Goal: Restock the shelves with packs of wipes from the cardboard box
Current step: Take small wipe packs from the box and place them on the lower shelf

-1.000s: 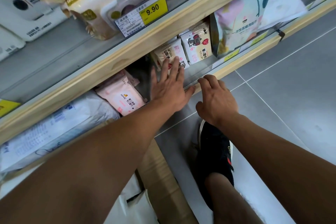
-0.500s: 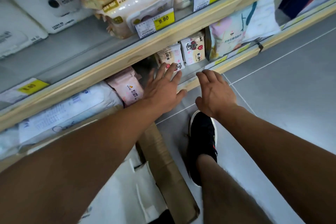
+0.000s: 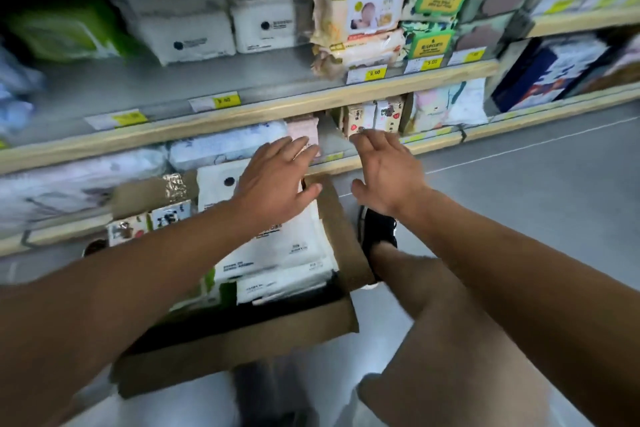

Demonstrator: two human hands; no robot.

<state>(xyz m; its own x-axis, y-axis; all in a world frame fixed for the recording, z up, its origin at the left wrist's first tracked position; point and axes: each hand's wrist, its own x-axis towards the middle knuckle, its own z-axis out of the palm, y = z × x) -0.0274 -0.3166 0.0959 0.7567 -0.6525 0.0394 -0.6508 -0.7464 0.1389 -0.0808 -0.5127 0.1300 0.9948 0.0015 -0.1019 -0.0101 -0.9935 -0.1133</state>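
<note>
Over the box on the floor, the left hand is hovering palm down, fingers straight and slightly apart, gripping nothing. Beside it the right hand is hanging likewise, fingers spread and empty, before the bottom shelf. White packs are lying stacked inside the box, below the left hand.
</note>
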